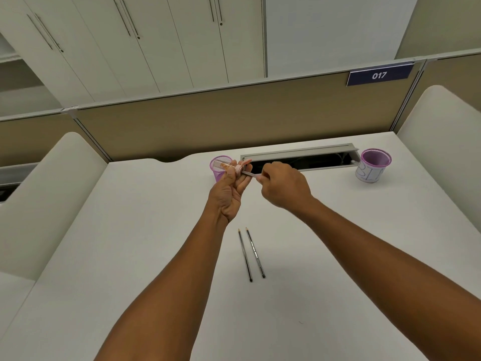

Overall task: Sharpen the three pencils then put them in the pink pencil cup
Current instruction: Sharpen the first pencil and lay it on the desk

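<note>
My left hand [230, 190] grips a clear sharpener [226, 165] with a pink collar, raised above the desk. A pencil [249, 174] is stuck into the sharpener, and my right hand [285, 186] is closed around its other end. Just behind my left hand, partly hidden, stands a pink mesh pencil cup [218, 170]. Two dark pencils [251, 252] lie side by side on the white desk [145, 243] in front of me, tips pointing away.
A second pink-rimmed cup wrapped in white paper with handwriting [372, 165] stands at the back right. An open cable slot [299, 158] runs along the desk's rear edge. Beige partitions and rounded white side dividers enclose the desk.
</note>
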The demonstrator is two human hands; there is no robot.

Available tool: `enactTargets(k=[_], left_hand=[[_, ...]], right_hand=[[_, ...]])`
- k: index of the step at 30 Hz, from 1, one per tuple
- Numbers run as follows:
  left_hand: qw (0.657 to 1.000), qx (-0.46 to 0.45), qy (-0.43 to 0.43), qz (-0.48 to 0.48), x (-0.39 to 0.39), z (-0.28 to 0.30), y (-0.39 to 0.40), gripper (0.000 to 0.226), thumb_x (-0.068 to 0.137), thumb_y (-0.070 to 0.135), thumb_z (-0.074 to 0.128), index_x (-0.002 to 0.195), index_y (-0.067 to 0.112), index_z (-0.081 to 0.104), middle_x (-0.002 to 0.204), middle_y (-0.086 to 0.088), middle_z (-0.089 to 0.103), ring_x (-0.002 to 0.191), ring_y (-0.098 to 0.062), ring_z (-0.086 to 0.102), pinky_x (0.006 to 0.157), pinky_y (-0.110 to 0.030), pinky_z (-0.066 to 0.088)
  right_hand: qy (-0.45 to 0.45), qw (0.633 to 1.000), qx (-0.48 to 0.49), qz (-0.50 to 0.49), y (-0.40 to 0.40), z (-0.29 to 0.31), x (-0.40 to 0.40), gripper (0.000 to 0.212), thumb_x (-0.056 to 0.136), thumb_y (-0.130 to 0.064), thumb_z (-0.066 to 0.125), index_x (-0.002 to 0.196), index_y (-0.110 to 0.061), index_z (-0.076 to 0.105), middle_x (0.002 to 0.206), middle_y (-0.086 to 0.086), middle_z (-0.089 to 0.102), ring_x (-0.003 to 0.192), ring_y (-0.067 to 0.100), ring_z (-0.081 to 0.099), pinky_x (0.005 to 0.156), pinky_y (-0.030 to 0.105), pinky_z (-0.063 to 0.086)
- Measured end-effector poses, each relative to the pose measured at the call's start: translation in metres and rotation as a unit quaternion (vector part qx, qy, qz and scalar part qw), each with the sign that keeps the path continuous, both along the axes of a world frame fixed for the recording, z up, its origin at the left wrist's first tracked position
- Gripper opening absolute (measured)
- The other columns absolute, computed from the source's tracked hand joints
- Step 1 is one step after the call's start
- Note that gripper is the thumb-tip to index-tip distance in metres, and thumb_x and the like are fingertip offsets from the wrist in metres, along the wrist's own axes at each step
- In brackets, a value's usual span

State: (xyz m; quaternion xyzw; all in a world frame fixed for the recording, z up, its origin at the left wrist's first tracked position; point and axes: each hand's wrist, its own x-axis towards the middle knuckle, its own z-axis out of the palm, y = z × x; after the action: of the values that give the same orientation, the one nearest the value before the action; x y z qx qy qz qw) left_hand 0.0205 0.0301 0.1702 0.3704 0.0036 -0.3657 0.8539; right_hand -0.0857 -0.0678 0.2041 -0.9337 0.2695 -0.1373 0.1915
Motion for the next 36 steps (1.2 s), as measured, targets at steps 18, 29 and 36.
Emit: enactTargets(k=[18,29,36], left_hand=[[1.000,0.004,0.007,-0.006,-0.006,-0.004,-0.001,0.025,0.100,0.010,0.047,0.124,0.001,0.052,0.113,-0.019,0.069,0.096,-0.028,0.071,0.091,-0.039,0.054],[0.998,0.009,-0.029,-0.057,-0.014,0.000,0.001,0.015,0.102,0.009,0.044,0.108,0.004,0.057,0.101,-0.015,0.074,0.095,-0.025,0.071,0.092,-0.038,0.052],[0.999,0.025,-0.006,-0.021,-0.012,-0.007,-0.003,0.026,0.100,0.007,0.047,0.123,-0.001,0.053,0.108,-0.018,0.071,0.098,-0.028,0.070,0.089,-0.039,0.055]], right_hand=[[-0.001,0.999,-0.034,-0.014,0.004,-0.005,-0.009,0.023,0.098,-0.034,0.048,0.087,-0.014,0.051,0.083,0.000,0.051,0.069,0.020,0.047,0.058,0.029,0.031],[0.084,0.854,0.508,-0.066,-0.012,0.027,-0.009,0.033,0.099,-0.025,0.045,0.077,-0.005,0.061,0.057,0.002,0.046,0.046,0.010,0.030,0.043,0.021,0.023],[0.051,0.998,0.019,-0.012,0.000,0.002,-0.007,0.017,0.097,-0.032,0.049,0.093,-0.016,0.053,0.083,0.000,0.054,0.071,0.019,0.051,0.060,0.031,0.035]])
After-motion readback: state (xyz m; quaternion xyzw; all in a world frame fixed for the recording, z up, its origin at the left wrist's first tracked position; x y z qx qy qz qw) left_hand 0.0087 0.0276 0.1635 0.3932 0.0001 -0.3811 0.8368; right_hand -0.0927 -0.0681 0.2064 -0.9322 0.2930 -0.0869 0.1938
